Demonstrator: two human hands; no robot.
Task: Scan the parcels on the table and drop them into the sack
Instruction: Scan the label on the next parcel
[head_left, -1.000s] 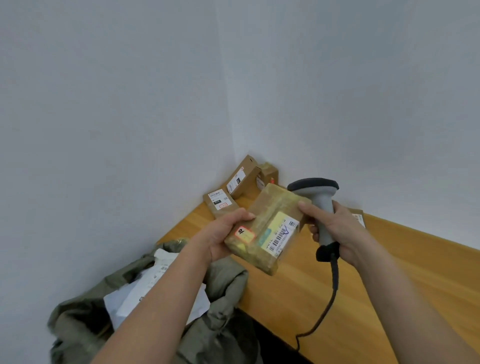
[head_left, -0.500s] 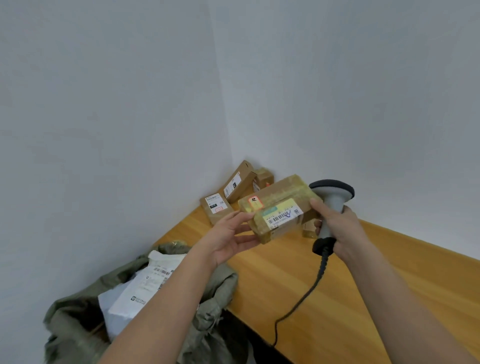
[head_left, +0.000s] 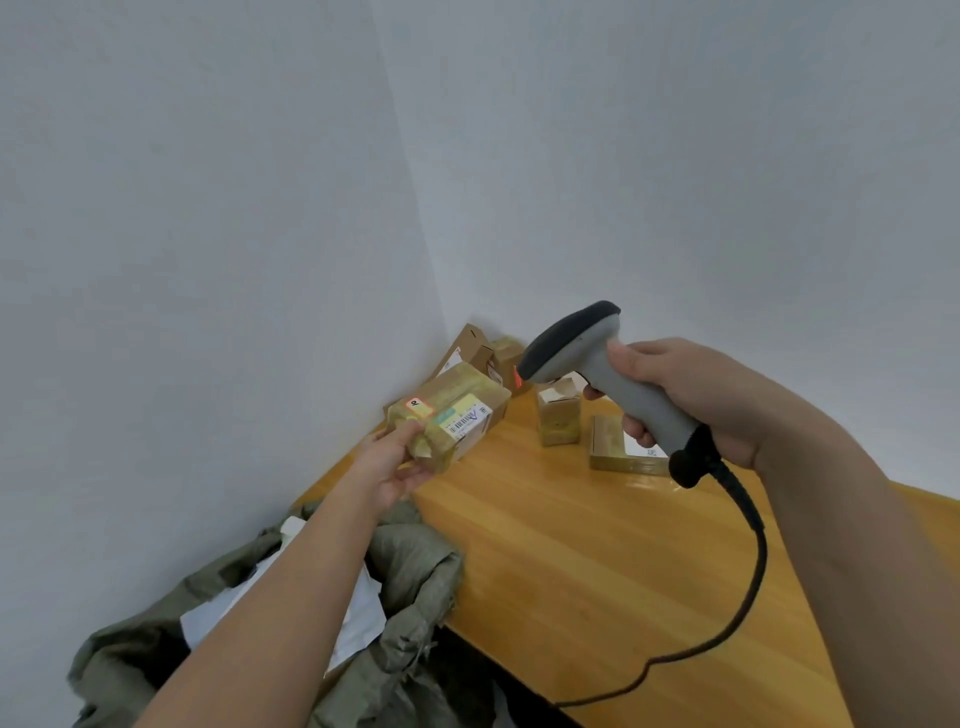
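Observation:
My left hand (head_left: 397, 467) holds a brown taped parcel (head_left: 449, 415) by its near end, above the table's left edge; its barcode label faces up. My right hand (head_left: 691, 400) grips a grey handheld scanner (head_left: 597, 364), raised to the right of the parcel, head pointing left and down at the label with a red light at its window. An olive-green sack (head_left: 415, 587) lies open below the table's left edge with a white parcel (head_left: 358, 618) inside, partly hidden by my left forearm.
Several small cardboard parcels sit on the wooden table (head_left: 597, 571): boxes in the corner (head_left: 480, 353), an upright one (head_left: 558, 421) and a flat one (head_left: 618, 452) behind the scanner. The scanner's black cable (head_left: 748, 587) loops across the table. Grey walls meet behind.
My right hand let go of the parcel, lifted the scanner and tipped its head toward the label. My left hand carried the parcel left and farther away.

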